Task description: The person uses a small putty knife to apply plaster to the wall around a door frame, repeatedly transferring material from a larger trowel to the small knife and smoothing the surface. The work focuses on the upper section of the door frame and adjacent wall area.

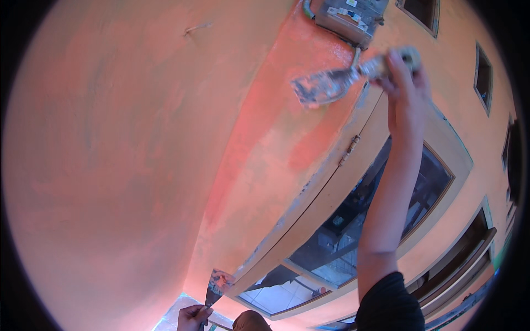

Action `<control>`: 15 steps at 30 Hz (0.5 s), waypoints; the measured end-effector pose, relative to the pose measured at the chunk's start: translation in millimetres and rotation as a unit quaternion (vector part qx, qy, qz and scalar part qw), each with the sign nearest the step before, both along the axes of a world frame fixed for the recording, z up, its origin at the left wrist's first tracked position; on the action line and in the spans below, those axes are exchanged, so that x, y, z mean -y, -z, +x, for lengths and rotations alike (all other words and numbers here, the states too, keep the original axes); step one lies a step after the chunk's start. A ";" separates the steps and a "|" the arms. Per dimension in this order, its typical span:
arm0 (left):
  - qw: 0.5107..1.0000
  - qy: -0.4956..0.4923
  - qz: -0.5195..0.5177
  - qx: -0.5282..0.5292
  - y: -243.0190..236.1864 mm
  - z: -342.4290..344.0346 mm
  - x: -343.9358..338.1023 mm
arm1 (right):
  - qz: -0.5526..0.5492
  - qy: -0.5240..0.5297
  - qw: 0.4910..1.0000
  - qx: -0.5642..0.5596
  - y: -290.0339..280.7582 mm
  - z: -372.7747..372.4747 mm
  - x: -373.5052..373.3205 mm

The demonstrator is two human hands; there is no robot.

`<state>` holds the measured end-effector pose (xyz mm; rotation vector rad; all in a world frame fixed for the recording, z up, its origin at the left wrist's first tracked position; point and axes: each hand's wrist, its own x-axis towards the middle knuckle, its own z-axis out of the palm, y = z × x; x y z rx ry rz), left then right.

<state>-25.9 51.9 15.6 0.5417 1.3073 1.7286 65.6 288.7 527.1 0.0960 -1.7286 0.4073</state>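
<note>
My right hand (400, 77) is raised high at the right, closed around the pale handle of a putty knife (323, 85). Its broad metal blade, crusted with paint or filler, points left across the wall just below a metal box; it is slightly blurred, and I cannot tell if it touches the wall. Low at the bottom centre, my left hand (193, 315) grips a second scraper (218, 284) upright, its flared blade smeared with pinkish material. Behind both tools is an orange-pink painted wall (259, 165) with uneven red and greyish patches.
A metal box (345, 19) with a pipe hangs on the wall. A hinged, glazed wooden door (320, 198) runs diagonally behind my right arm. Window openings (483, 74) line the right. A small hook (196, 27) sticks out of the left wall. A brown rounded shape (251, 323) shows at the bottom edge.
</note>
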 end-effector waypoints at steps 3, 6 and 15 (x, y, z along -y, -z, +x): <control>1.000 -0.012 -0.017 0.024 -30.0 -3.1 -11.0 | -0.148 -0.056 0.986 -0.060 68.3 49.9 -20.5; 1.000 -0.004 0.013 0.010 -29.7 -8.3 -23.6 | -0.284 -0.058 0.943 -0.166 135.1 74.9 -30.6; 0.997 0.030 0.064 -0.037 -86.0 -1.8 -51.0 | -0.303 -0.003 0.923 -0.237 142.8 88.1 -53.3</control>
